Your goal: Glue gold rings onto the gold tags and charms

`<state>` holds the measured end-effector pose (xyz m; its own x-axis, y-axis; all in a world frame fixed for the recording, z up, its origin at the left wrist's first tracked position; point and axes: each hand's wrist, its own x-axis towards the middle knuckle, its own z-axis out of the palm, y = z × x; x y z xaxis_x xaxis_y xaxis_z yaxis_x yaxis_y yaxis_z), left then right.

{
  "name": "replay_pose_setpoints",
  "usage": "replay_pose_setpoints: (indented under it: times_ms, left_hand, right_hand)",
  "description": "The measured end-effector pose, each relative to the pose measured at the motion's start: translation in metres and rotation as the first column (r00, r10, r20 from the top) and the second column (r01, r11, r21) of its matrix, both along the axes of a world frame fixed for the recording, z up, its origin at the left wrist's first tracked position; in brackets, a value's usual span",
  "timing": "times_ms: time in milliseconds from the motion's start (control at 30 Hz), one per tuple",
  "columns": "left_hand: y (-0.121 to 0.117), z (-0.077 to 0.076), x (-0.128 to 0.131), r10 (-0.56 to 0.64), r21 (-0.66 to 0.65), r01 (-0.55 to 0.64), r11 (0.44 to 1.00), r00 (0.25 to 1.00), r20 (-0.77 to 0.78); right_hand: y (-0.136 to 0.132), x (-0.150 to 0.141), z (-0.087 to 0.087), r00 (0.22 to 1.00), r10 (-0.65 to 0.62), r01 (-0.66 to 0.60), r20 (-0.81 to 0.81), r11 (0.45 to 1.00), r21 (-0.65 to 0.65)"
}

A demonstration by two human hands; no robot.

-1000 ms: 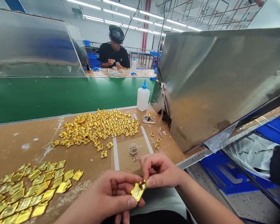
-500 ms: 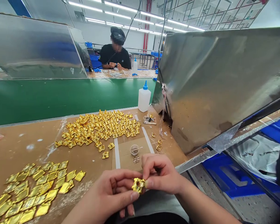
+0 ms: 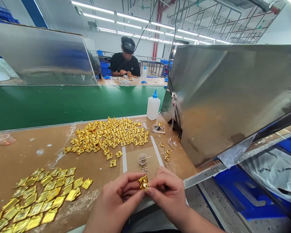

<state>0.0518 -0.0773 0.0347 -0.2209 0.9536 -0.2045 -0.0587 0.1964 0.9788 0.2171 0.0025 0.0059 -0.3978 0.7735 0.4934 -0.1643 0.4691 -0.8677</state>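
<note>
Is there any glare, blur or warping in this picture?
Head view: blown-out ceiling tubes; soft glare on the right metal panel, seemingly stretched by the lens; glints on the heaped gold pieces. Also head view: the distant person has a pixelated head, and the lower right edge is unreadably dark.

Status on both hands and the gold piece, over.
Left hand and right hand pinching one gold piece between fingertips. Piece held above the table edge. Nothing blocking the view of it except fingertips.

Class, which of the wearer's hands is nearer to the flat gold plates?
Left. The left hand is just to the right of the flat gold plates; the right hand is farther right, across the held gold piece.
</note>
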Motion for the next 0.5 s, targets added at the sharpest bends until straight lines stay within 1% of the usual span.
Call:
replay_pose_setpoints:
  times_ms: [100, 167, 233, 300, 367, 433, 500]
  left_hand:
    - [-0.001, -0.003, 0.002, 0.013, 0.021, -0.013, 1.0, 1.0, -0.012]
    - [-0.002, -0.002, 0.004, 0.019, 0.028, -0.019, 0.999, 1.0, 0.004]
    - [-0.003, 0.002, 0.007, 0.025, 0.028, -0.026, 0.999, 0.999, 0.038]
    - [-0.003, 0.006, 0.008, 0.032, 0.015, -0.033, 0.999, 0.993, 0.113]
    - [-0.002, 0.006, 0.006, 0.01, -0.01, -0.008, 1.0, 0.979, 0.204]
    - [-0.003, 0.003, 0.002, -0.014, -0.041, 0.025, 0.999, 0.966, 0.257]
    - [-0.004, -0.002, -0.001, 0.004, -0.076, 0.017, 0.997, 0.963, 0.269]
  right_hand:
    - [-0.002, -0.002, -0.003, 0.998, -0.065, 0.064, 0.016, 0.996, 0.054]
    - [-0.002, -0.001, -0.004, 0.994, -0.101, 0.098, 0.028, 0.989, 0.112]
    - [-0.001, 0.001, -0.004, 0.993, -0.111, 0.104, 0.032, 0.979, 0.173]
    - [0.002, 0.004, -0.003, 0.996, -0.086, 0.075, 0.036, 0.966, 0.248]
    - [0.007, 0.006, -0.003, 0.997, -0.055, 0.035, 0.052, 0.942, 0.334]
    - [0.012, 0.005, -0.007, 0.995, -0.048, 0.007, 0.093, 0.919, 0.395]
    - [0.015, 0.002, -0.013, 0.988, -0.054, -0.013, 0.145, 0.907, 0.422]
